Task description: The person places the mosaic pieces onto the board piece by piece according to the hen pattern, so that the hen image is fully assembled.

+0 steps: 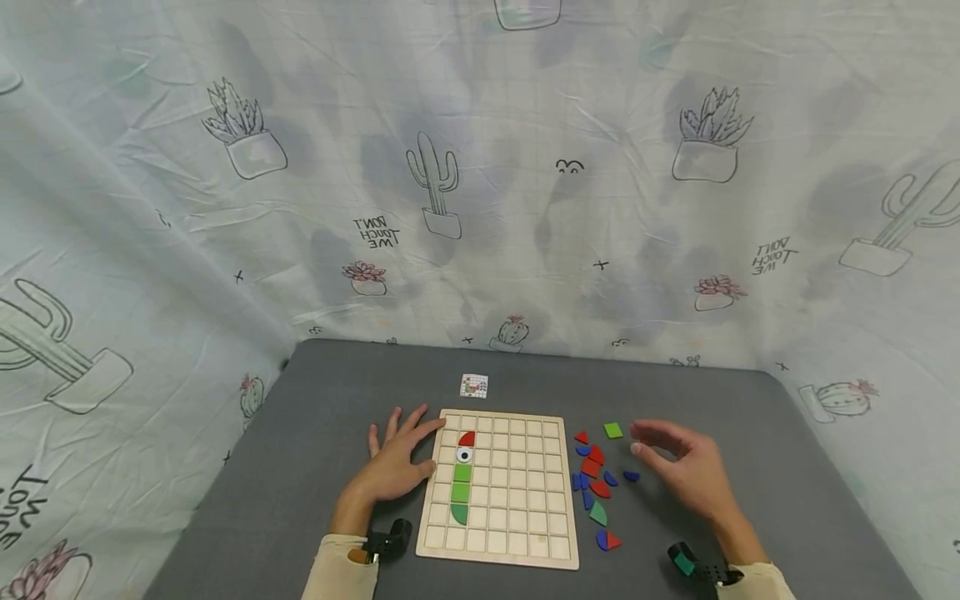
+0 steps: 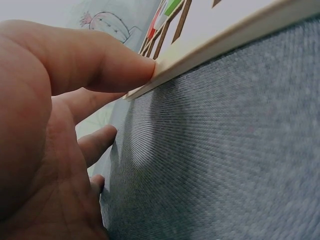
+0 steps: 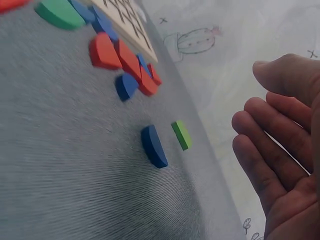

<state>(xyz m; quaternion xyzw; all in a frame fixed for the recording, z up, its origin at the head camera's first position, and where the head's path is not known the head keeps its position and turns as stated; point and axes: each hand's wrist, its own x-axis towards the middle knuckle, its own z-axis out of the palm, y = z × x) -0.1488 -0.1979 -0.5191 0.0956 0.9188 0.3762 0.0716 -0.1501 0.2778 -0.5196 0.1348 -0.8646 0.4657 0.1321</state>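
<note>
Left hand lies flat, fingers spread, thumb against the pale wooden grid board's edge. Right hand hovers relaxed and empty beside a blue half-round piece and a green square tile.

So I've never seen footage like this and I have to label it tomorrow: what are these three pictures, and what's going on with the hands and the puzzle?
All three show one moment. The wide picture comes from a camera on the person's head, looking down at a grey table. The other two come from small cameras strapped to each wrist.

On the table lies a wooden grid board with a red, white and green column of pieces already set in it. Right of it are loose red, blue and green pieces, and behind it a small pattern card.

The left hand lies flat, fingers touching the board's edge; its wrist view shows a fingertip against that edge. The right hand hovers open over the table just right of the loose pieces, holding nothing.
</note>
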